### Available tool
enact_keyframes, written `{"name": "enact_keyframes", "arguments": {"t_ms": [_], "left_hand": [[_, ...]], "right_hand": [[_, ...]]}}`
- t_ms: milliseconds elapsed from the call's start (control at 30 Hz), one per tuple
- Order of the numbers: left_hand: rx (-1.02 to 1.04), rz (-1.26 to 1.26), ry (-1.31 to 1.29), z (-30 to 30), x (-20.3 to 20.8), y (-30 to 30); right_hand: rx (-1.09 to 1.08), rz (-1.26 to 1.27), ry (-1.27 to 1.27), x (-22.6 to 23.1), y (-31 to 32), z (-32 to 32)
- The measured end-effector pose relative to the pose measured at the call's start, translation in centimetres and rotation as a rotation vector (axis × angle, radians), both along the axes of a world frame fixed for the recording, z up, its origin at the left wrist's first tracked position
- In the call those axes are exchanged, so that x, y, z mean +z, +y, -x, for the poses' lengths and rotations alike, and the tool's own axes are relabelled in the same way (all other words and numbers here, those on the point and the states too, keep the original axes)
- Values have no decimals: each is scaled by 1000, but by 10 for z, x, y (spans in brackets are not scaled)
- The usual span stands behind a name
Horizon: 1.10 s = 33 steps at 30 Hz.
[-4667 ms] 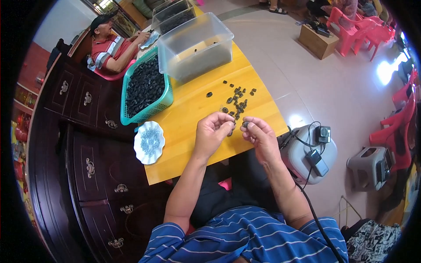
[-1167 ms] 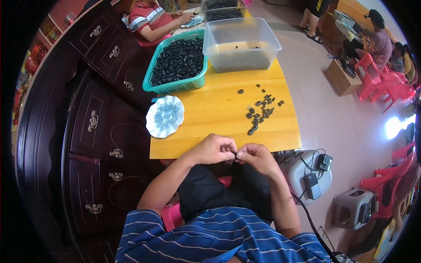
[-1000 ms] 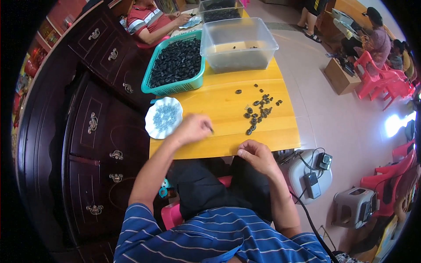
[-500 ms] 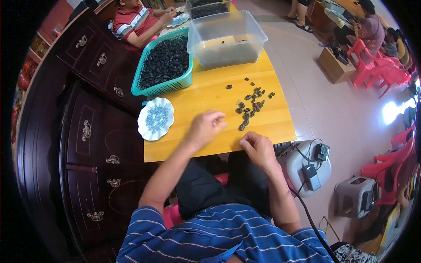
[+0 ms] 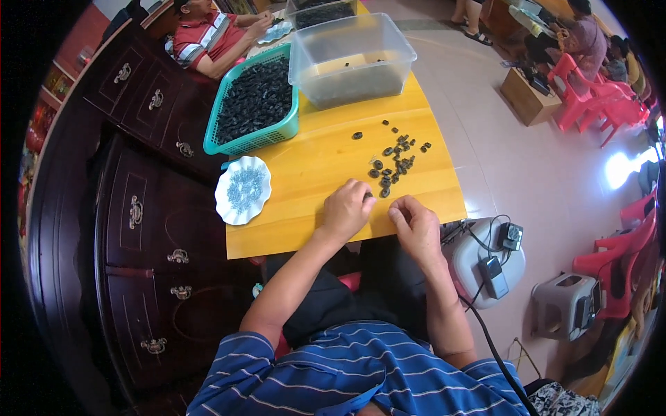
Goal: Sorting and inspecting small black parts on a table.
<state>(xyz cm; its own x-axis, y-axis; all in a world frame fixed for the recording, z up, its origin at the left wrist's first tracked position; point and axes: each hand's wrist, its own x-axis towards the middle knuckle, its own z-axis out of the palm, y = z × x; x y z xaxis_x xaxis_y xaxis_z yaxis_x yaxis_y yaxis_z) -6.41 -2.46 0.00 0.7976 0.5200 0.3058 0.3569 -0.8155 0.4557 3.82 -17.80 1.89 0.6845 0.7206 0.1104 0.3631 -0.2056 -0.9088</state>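
My left hand [image 5: 347, 210] rests knuckles-up on the yellow wooden table [image 5: 312, 166], fingers curled over a small dark piece at the near end of a loose pile of small black parts [image 5: 394, 161]. My right hand [image 5: 415, 223] lies beside it near the table's front edge, thumb and forefinger pinched together; what is between them is too small to make out. A white scalloped dish [image 5: 242, 189] of tiny grey-blue bits sits to the left of my left hand.
A teal basket [image 5: 253, 104] full of black parts and a clear plastic tub [image 5: 350, 59] stand at the table's far end. Another person in a striped shirt [image 5: 208, 38] works beyond. Dark wooden cabinets [image 5: 139, 208] line the left; grey appliances [image 5: 485, 260] and red chairs [image 5: 590, 97] stand right.
My left hand reached out to the white dish, then came back right across the table to the near end of the black parts. My right hand stayed by the front edge.
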Motion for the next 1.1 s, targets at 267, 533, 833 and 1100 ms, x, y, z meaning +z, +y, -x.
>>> {"name": "enact_keyframes", "arguments": {"t_ms": [267,533,833,1100], "left_hand": [[-210,189,-189,10,33,-20],[-351,286,-249,3,53,-26],[-38,99,-139,-24,14,50],[-52,22,-30,-52,2,61]], "right_hand": [[77,-143,297,-11,3,-1],[194,-289,627,-17,0,-12],[138,-318,660,-4,0,-7],[148,-322,670,-7,1,-9]]}}
